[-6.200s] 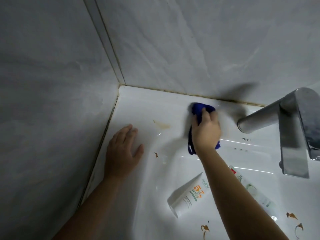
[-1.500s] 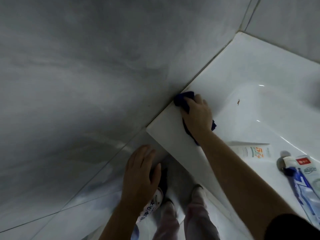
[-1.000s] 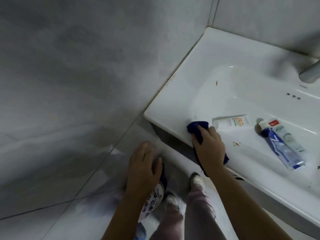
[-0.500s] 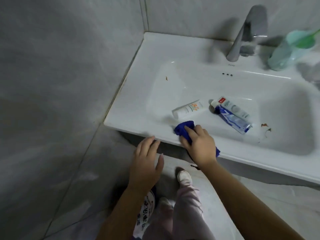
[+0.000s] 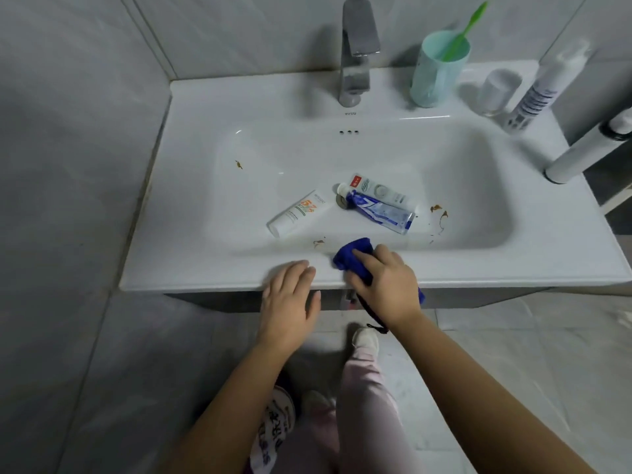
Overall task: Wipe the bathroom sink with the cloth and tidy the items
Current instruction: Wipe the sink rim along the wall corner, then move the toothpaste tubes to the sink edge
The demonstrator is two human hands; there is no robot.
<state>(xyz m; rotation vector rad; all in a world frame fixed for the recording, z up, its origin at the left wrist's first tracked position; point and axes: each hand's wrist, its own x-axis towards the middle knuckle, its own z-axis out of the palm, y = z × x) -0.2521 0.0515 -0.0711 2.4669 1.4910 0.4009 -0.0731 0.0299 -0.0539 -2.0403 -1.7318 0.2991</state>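
My right hand presses a blue cloth onto the front rim of the white sink. My left hand rests flat and open on the rim just to its left, holding nothing. In the basin lie a white tube with orange print, a blue toothpaste tube and a white-green tube under it. Brown stains mark the basin at the left, at the front and at the right.
A chrome faucet stands at the back centre. Right of it are a mint cup with a green toothbrush, a clear cup, a white bottle and a white cylinder. Grey tiled walls close the left and back.
My right hand has slid the cloth from the sink's left edge and front-left corner along the front rim toward the middle. My left hand rose from below onto the rim. The view swung to face the sink.
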